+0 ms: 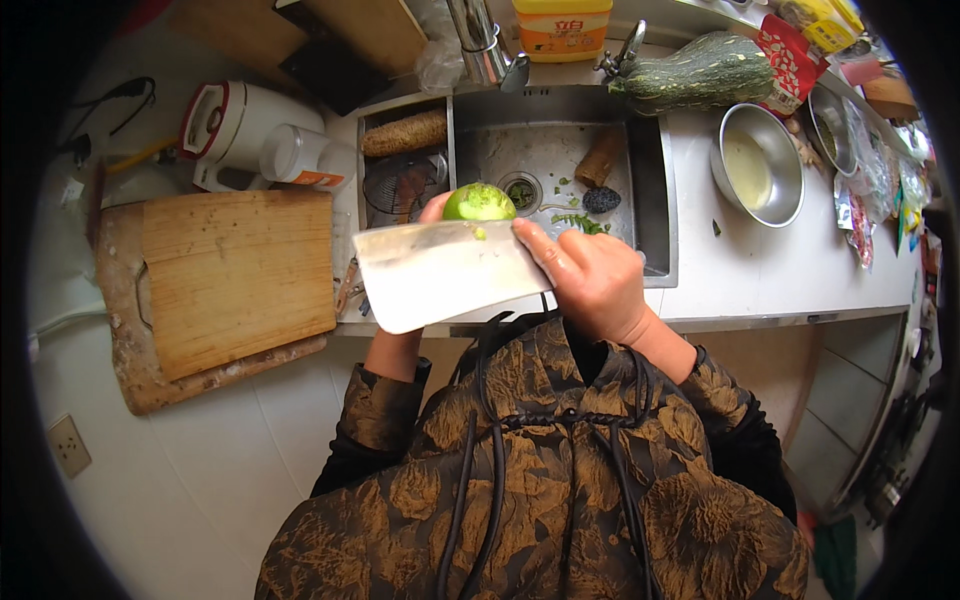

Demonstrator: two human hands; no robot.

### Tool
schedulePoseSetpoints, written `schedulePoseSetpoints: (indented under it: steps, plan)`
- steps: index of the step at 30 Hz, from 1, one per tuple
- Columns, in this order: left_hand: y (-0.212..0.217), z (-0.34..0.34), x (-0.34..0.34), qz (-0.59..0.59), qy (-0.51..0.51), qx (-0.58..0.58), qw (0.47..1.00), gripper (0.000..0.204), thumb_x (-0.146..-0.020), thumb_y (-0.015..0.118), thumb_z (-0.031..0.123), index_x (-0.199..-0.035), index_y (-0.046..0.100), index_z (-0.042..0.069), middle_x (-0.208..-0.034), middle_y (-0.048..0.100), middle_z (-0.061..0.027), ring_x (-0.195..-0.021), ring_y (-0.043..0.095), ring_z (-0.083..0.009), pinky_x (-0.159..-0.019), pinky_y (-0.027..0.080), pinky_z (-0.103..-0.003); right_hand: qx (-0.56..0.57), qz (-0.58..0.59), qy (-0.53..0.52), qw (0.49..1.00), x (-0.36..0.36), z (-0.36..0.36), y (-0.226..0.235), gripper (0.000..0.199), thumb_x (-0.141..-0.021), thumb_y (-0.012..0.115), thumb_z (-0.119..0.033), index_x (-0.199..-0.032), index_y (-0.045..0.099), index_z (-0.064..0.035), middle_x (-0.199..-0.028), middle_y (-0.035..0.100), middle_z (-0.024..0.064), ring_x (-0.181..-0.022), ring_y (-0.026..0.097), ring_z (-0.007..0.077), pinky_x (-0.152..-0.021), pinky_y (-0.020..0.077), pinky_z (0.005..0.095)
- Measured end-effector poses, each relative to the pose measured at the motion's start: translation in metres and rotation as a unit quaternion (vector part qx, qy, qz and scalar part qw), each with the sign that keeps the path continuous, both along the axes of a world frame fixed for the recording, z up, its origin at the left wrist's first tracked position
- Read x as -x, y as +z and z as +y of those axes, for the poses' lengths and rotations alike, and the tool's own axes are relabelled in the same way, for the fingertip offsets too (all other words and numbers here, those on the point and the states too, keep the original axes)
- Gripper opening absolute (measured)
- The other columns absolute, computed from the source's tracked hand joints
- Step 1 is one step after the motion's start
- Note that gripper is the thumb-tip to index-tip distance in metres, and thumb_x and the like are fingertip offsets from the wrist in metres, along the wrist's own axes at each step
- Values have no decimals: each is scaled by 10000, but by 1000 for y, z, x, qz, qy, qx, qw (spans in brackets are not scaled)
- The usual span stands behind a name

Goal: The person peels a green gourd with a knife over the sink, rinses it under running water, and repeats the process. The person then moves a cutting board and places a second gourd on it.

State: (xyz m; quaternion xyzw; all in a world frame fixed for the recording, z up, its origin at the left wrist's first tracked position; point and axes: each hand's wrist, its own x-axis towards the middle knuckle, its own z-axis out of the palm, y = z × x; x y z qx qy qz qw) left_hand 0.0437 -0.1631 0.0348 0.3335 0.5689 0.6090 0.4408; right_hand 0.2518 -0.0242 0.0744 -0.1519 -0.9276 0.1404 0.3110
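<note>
My right hand (603, 280) is closed round the handle end of a broad cleaver (450, 275), its blade lying flat across the view before the sink. Just beyond the blade's upper edge shows a round-ended green vegetable (480, 203) with pale, pared patches. A small green scrap (480, 234) sticks to the blade. My left hand (434, 208) grips the vegetable from its left side; most of that hand is hidden behind the cleaver. Below them, the steel sink (500, 140) holds green scraps, a brown log-shaped piece (600, 157) and a dark bumpy lump (601, 200).
Left of the sink lie stacked wooden cutting boards (240, 280) and a white appliance (255, 130). A long brown root (405, 133) rests in the sink's narrow side. To the right are a large green squash (700, 75) and a metal bowl (785, 190). The faucet (483, 50) stands behind.
</note>
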Motion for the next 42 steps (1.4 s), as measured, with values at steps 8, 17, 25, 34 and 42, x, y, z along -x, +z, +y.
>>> schedulePoseSetpoints:
  steps: [8,17,25,34,42]
  plan:
    - [-29,-18,1,66,4,14,998,672,-995,728,347,-1537,439,74,-1389,610,-96,-1279,619,-207,-1067,537,-348,35,5,-22,999,2,-4,-1,558,-793,686,-86,-1348,729,-127,-673,465,16,-546,525,200,-524,447,335]
    - [-3,-24,-8,-4,3,66,998,858,-673,951,100,-1433,555,56,-1323,658,-98,-1252,619,-215,-1066,515,-377,109,-5,-72,991,2,11,-7,478,-839,699,1,-1299,729,-123,-775,648,68,-634,644,295,-584,526,389]
    - [-57,-41,39,-424,9,-55,904,786,-1013,648,489,-1616,359,76,-1545,510,-213,-1373,584,-344,-1132,527,-469,58,23,24,998,5,-5,13,588,-750,719,-40,-1332,737,-124,-669,475,30,-548,536,208,-532,466,361]
    - [-30,-23,23,-590,-44,-27,806,614,-1107,479,466,-1579,431,76,-1514,562,-180,-1378,571,-320,-1193,458,-466,66,76,15,995,6,-4,13,566,-736,713,-46,-1291,760,-144,-668,495,39,-534,535,222,-511,446,363]
    - [-28,-27,16,-250,-7,18,968,592,-1071,563,407,-1539,447,63,-1438,591,-153,-1296,622,-266,-1098,544,-400,59,45,25,997,1,-9,21,460,-843,696,-112,-1301,740,-127,-676,493,2,-553,560,175,-521,446,338]
